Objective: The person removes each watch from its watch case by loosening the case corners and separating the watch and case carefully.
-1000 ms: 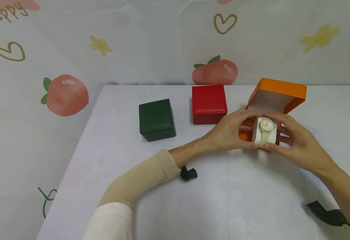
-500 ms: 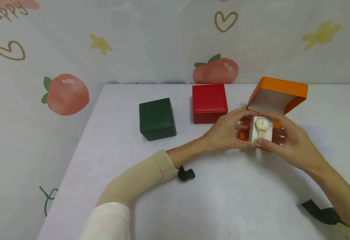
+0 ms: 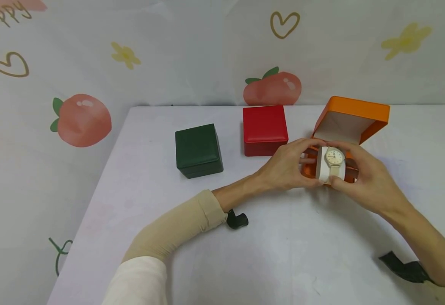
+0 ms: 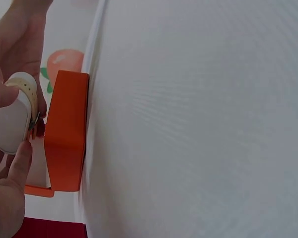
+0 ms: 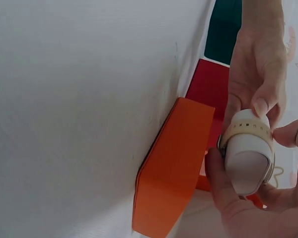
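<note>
A wristwatch (image 3: 334, 157) with a round pale dial and cream strap is wrapped around a white cushion (image 3: 322, 169). My left hand (image 3: 288, 167) holds the cushion at its left end, while my right hand (image 3: 372, 180) grips the other end, thumb near the strap. Both hands are over the lower part of an orange watch box, whose lid (image 3: 371, 111) stands raised behind them. How far the cushion sits in the box is hidden by the fingers. Strap holes show on the strap (image 5: 251, 128) in the right wrist view.
A red box (image 3: 265, 127) stands closed just left of the orange one. Farther left is a closed dark green box (image 3: 198, 148). All three stand on a white-covered table (image 3: 283, 258), with a fruit-printed backdrop (image 3: 192, 55) behind.
Both hands have shifted slightly left with the watch and cushion, and my right thumb has moved left along the strap. The boxes stay where they were.
</note>
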Tool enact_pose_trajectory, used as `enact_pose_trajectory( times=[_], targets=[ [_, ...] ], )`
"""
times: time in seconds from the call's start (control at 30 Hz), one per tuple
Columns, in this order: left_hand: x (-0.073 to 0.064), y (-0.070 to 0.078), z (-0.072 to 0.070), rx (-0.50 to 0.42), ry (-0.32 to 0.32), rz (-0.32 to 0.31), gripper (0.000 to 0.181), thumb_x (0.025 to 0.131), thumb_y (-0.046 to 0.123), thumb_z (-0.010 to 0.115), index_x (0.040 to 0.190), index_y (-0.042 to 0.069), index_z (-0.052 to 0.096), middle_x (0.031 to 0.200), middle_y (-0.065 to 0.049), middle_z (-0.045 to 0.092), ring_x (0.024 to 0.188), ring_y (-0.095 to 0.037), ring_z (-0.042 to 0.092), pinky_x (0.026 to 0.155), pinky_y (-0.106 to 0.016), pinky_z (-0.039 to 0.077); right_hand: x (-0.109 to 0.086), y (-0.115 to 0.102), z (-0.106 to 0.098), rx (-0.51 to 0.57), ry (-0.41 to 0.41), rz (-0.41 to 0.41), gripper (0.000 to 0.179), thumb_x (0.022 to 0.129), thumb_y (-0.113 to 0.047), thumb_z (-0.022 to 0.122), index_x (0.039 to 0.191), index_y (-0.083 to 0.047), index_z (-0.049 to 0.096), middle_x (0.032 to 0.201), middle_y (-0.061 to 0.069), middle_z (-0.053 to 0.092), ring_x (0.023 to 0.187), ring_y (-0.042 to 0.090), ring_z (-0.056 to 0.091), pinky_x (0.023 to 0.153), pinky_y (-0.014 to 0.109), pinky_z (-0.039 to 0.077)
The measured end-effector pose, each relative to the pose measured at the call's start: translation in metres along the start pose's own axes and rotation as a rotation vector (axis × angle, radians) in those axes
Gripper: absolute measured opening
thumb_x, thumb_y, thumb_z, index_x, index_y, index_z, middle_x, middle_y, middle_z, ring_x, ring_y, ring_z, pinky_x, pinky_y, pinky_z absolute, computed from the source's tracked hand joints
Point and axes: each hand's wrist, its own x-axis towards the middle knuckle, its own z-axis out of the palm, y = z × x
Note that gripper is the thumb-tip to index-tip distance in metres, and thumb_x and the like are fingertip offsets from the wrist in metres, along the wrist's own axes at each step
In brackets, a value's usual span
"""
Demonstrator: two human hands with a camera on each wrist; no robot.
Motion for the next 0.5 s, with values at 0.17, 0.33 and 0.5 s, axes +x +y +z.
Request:
enact_pose_trajectory(
  times=[0.17, 0.33, 0.5],
  targets=[
    [0.0005, 0.0021, -0.001, -0.035, 0.003, -0.008, 0.077, 0.076, 0.016, 0.087, 0.139, 0.001, 0.046, 0.138, -0.007, 0.052, 0.11, -0.002, 0.058, 0.09, -0.01, 0.047, -0.0011, -0.0013, -0.0016, 0.034, -0.004, -0.008, 0.072, 0.08, 0.012, 0.069, 0.143, -0.015, 0.05, 0.129, -0.004, 0.053, 0.092, 0.004, 0.062, 0.075, 0.01, 0.051],
    [-0.0012, 0.0038, -0.0043, -0.131, 0.01, -0.017, 0.078, 0.075, 0.011, 0.088, 0.14, 0.001, 0.046, 0.137, -0.008, 0.053, 0.111, -0.005, 0.058, 0.09, -0.014, 0.05, -0.0021, -0.0018, -0.0057, 0.083, -0.048, -0.039, 0.077, 0.08, 0.012, 0.073, 0.146, -0.015, 0.045, 0.136, -0.002, 0.05, 0.098, 0.007, 0.061, 0.077, 0.012, 0.052],
    [-0.0027, 0.0048, -0.0081, -0.203, 0.023, -0.003, 0.077, 0.074, 0.009, 0.088, 0.14, 0.001, 0.048, 0.134, -0.009, 0.055, 0.11, -0.005, 0.058, 0.089, -0.016, 0.051, -0.0016, -0.0029, -0.0079, 0.108, -0.103, -0.06, 0.09, 0.076, 0.011, 0.079, 0.151, -0.017, 0.037, 0.14, -0.001, 0.046, 0.102, 0.007, 0.061, 0.078, 0.014, 0.054]
  ],
)
